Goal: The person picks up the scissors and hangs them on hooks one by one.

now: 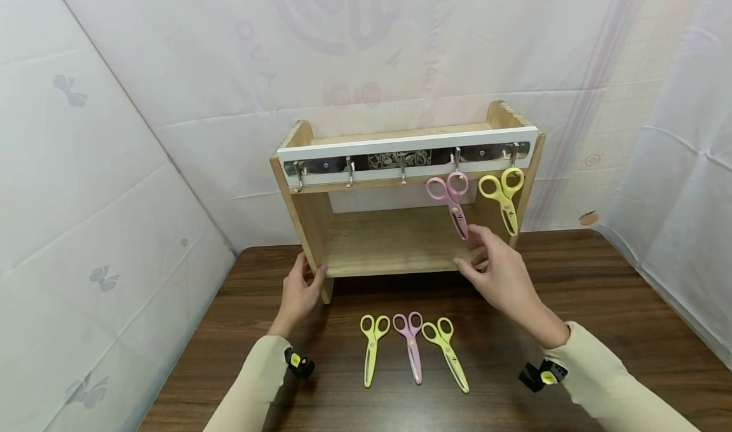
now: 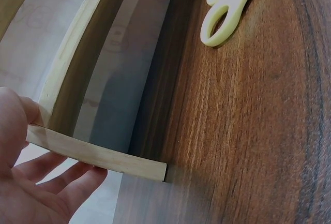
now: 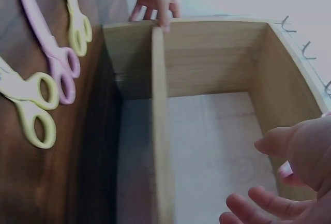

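Observation:
A wooden shelf rack (image 1: 394, 238) carries a hook rail (image 1: 412, 159) along its upper front. My left hand (image 1: 300, 289) holds the rack's left side panel (image 2: 98, 154), thumb at the front edge and fingers along the outer face. Pink scissors (image 1: 452, 197) hang by a handle loop from the fourth hook. Just below and right of their tip, my right hand (image 1: 506, 276) is spread with thumb and fingers apart; in the right wrist view the pink tip (image 3: 285, 171) shows between them. Yellow scissors (image 1: 504, 194) hang from the rightmost hook.
On the dark wooden table (image 1: 240, 368), in front of the rack, lie yellow scissors (image 1: 372, 349), pink scissors (image 1: 410, 346) and another yellow pair (image 1: 447, 352). The three left hooks hold nothing. A white patterned sheet (image 1: 200, 51) hangs behind the rack.

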Tool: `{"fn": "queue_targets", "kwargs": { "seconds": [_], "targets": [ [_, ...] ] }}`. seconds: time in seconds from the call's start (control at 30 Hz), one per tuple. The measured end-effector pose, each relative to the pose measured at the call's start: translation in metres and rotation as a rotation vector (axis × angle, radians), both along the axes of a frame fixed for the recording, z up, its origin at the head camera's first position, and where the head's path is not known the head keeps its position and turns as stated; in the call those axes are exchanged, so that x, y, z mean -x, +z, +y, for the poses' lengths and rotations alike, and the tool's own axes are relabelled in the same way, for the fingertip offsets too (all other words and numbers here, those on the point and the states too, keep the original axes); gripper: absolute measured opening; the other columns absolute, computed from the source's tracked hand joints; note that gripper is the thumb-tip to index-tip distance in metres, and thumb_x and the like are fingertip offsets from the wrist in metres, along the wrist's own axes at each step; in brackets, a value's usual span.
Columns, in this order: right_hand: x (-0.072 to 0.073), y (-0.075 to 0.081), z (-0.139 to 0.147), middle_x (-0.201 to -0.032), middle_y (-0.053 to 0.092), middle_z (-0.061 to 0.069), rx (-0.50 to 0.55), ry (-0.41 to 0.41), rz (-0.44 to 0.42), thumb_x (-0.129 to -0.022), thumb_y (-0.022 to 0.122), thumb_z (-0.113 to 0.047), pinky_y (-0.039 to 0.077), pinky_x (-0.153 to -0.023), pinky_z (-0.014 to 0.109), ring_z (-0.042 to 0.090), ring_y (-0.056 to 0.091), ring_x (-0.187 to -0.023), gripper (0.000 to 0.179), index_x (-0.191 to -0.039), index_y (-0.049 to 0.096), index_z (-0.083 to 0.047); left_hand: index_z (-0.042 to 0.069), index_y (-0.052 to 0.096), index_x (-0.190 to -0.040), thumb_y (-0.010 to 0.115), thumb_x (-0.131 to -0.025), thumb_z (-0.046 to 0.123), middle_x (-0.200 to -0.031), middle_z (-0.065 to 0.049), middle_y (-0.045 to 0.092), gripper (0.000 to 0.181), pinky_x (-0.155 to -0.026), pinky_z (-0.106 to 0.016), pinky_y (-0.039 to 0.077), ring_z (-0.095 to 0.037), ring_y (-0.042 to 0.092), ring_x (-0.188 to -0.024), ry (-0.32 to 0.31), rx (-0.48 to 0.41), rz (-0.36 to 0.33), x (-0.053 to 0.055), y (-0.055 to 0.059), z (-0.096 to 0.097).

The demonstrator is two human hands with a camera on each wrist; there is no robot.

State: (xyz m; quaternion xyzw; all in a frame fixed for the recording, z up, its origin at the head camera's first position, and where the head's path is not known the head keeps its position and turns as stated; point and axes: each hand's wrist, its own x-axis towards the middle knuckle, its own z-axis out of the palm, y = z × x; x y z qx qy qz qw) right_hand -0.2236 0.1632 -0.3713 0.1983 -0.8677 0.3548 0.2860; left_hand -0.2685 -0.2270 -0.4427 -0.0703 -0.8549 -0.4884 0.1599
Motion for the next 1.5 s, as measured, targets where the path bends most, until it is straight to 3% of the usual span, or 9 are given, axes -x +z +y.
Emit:
{"fn": "queue_targets", "kwargs": {
  "seconds": [0.2,0.43,0.7,0.9,1.17,1.37,1.5],
  "targets": [
    [-0.010,-0.022,0.001,-0.102,0.070,0.014,-0.018,-0.035,-0.076,-0.085,0.084,-0.013,0.058,-0.069,0.045,0.021,0.070,-0.076,0.069,-0.144,0.048,-0.008,0.008,0.044,-0.151,0.061,-0.105,0.021,-0.138,-0.029,0.058,0.051,-0.094,-0.054,0.057,-0.043,0.062,-0.122,0.000,0.020,0.008,0.000,-0.001,0.000],
    [-0.021,-0.046,0.001,-0.106,0.069,0.010,-0.091,-0.047,-0.200,-0.087,0.083,-0.019,0.056,-0.065,0.042,0.022,0.068,-0.082,0.070,-0.147,0.048,-0.007,0.009,0.043,-0.151,0.060,-0.106,0.021,-0.139,-0.029,0.058,0.050,-0.094,-0.054,0.057,-0.042,0.063,-0.122,0.000,0.025,0.006,0.000,-0.002,-0.001],
    [-0.032,-0.062,-0.002,-0.110,0.066,0.010,-0.197,-0.011,-0.302,-0.086,0.085,-0.021,0.048,-0.057,0.035,0.024,0.063,-0.084,0.076,-0.150,0.046,-0.011,0.009,0.044,-0.151,0.061,-0.105,0.020,-0.138,-0.029,0.059,0.050,-0.094,-0.054,0.057,-0.042,0.063,-0.122,-0.003,0.012,0.009,0.000,-0.003,-0.001],
    [-0.041,-0.071,-0.006,-0.108,0.062,0.008,-0.246,0.021,-0.408,-0.085,0.086,-0.025,0.043,-0.049,0.031,0.016,0.059,-0.076,0.081,-0.153,0.042,-0.018,0.008,0.044,-0.151,0.061,-0.105,0.020,-0.138,-0.029,0.058,0.050,-0.094,-0.055,0.057,-0.043,0.063,-0.122,0.000,0.012,0.012,0.000,-0.002,0.000],
    [-0.052,-0.082,-0.012,-0.117,0.062,0.014,-0.339,0.018,-0.489,-0.083,0.088,-0.031,0.049,-0.052,0.040,0.027,0.065,-0.088,0.085,-0.154,0.043,-0.017,0.011,0.044,-0.150,0.060,-0.106,0.021,-0.140,-0.026,0.058,0.048,-0.094,-0.054,0.056,-0.041,0.061,-0.124,-0.004,0.000,-0.017,-0.002,-0.001,0.000],
    [-0.058,-0.086,-0.015,-0.129,0.060,0.029,-0.394,0.015,-0.522,-0.083,0.088,-0.035,0.056,-0.064,0.059,0.045,0.066,-0.104,0.082,-0.151,0.048,-0.011,0.010,0.043,-0.150,0.060,-0.106,0.021,-0.140,-0.027,0.058,0.049,-0.094,-0.054,0.056,-0.041,0.061,-0.124,-0.008,0.011,-0.019,-0.001,-0.002,0.000],
    [-0.061,-0.088,-0.016,-0.126,0.062,0.028,-0.423,0.006,-0.533,-0.081,0.089,-0.036,0.056,-0.066,0.060,0.045,0.067,-0.103,0.080,-0.146,0.053,-0.009,0.010,0.044,-0.150,0.060,-0.106,0.021,-0.139,-0.027,0.058,0.048,-0.094,-0.055,0.056,-0.041,0.061,-0.124,-0.006,0.011,-0.020,-0.002,-0.001,0.000]
  ]
}}
